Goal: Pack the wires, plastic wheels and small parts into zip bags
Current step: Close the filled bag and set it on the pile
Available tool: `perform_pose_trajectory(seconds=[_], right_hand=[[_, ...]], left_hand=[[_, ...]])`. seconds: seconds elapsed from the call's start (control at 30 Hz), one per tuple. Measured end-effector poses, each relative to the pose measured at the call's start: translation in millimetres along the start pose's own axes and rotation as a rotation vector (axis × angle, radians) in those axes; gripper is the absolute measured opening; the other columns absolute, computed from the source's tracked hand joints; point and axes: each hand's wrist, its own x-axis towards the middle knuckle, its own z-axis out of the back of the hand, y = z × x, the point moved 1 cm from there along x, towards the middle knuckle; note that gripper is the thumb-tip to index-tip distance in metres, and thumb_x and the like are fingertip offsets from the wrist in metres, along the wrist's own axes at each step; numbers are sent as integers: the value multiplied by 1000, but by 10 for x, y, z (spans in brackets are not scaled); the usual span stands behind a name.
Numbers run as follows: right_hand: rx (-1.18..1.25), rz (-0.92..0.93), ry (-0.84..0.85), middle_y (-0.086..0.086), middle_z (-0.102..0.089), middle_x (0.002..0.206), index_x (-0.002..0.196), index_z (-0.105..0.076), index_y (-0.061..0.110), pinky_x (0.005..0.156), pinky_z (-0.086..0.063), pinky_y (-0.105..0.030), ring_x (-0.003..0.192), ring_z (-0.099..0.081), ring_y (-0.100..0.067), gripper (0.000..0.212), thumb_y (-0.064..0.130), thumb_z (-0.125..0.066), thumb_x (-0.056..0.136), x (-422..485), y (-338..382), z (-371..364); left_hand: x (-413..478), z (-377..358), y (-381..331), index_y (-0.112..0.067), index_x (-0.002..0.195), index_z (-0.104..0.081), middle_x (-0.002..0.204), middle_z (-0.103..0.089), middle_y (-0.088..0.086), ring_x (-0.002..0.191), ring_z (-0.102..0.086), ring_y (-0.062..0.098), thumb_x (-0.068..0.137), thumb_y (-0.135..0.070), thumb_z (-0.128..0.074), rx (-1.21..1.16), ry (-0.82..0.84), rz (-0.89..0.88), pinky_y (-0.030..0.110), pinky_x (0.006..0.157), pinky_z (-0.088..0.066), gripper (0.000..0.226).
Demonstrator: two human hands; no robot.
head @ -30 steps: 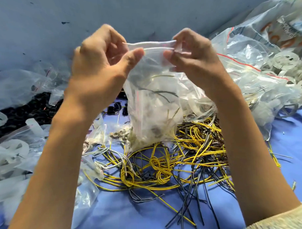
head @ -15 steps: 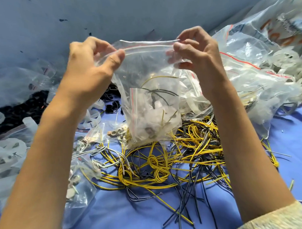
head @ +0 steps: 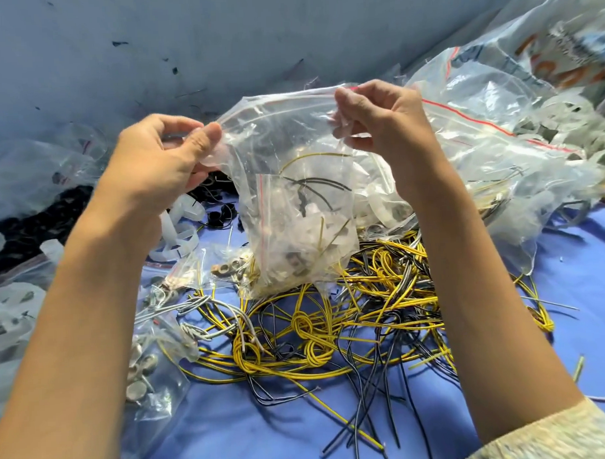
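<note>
A clear zip bag point(head: 284, 133) hangs upright over the wire pile, its red-lined top stretched wide. My left hand point(head: 168, 158) pinches its left top corner. At the right top corner my right hand point(head: 376, 118) pinches the strip. Inside the bag lie a yellow wire, black wires, white plastic pieces and a smaller zip bag point(head: 294, 243) with small parts. A tangle of yellow and black wires point(head: 348, 317) lies on the blue surface below. White plastic wheels point(head: 177, 230) sit left of the bag.
Small bags of metal parts point(head: 144, 368) lie at lower left by grey wires point(head: 194, 312). Black parts point(head: 23, 232) are heaped at the far left. Large clear bags of white wheels point(head: 497, 147) fill the right. A blue wall point(head: 219, 36) stands behind.
My hands have drawn apart, the left one moving left and down, so the bag's top has gone from bunched between my fingers to stretched wide.
</note>
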Motion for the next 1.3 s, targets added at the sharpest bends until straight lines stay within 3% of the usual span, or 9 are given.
perform_pose_trajectory(seconds=[0.1, 0.3, 0.5, 0.6, 0.93, 1.1, 1.3], right_hand=[[-52, -42, 32, -2, -66, 73, 76, -57, 14, 63, -48, -17, 64, -59, -9, 21, 25, -57, 94, 0, -30, 19], [-18, 27, 30, 0, -65, 70, 73, -56, 12, 63, -46, -18, 67, -59, -12, 24, 21, -56, 95, -25, -19, -13], [118, 135, 9, 1, -66, 69, 79, -56, 9, 60, -45, -17, 61, -57, -8, 15, 9, -57, 93, -49, 72, 27], [97, 115, 28, 4, -67, 68, 78, -56, 11, 60, -45, -16, 62, -58, -7, 17, 12, -56, 94, -59, 59, 15], [177, 42, 69, 2, -67, 71, 74, -56, 14, 61, -44, -18, 65, -58, -9, 23, 18, -53, 96, -56, -14, 43], [127, 72, 59, 4, -65, 69, 74, -55, 14, 61, -43, -18, 62, -57, -7, 23, 16, -52, 97, -54, -22, 33], [27, 153, 15, -4, -62, 70, 71, -53, 14, 60, -39, -21, 59, -53, -8, 24, 9, -53, 95, -56, 0, 36]], left_hand=[[0, 13, 32, -22, 77, -61, 68, -68, -11, 58, -63, -6, 61, -50, -65, 21, 42, 77, 6, 56, -48, 33], [-18, 51, -4, -22, 76, -61, 57, -65, -18, 57, -58, -7, 68, -40, -67, -72, -25, -19, 11, 67, -50, 20], [-44, 70, -138, -25, 74, -58, 62, -61, -15, 61, -48, -2, 83, -30, -70, -107, -171, -228, 13, 64, -39, 15], [-38, 42, -114, -26, 75, -56, 73, -59, -10, 65, -50, -1, 85, -27, -69, -109, -167, -209, 15, 67, -39, 16], [-36, 73, -71, -31, 65, -61, 75, -65, -13, 71, -53, 4, 81, -33, -73, -149, -142, -158, 16, 67, -41, 20], [-70, 66, -101, -28, 67, -57, 81, -63, -9, 76, -54, 5, 82, -31, -72, -163, -143, -145, 17, 71, -42, 21], [-77, 49, -132, -26, 70, -58, 74, -64, -10, 75, -54, 5, 83, -26, -67, -155, -146, -112, 19, 70, -41, 17]])
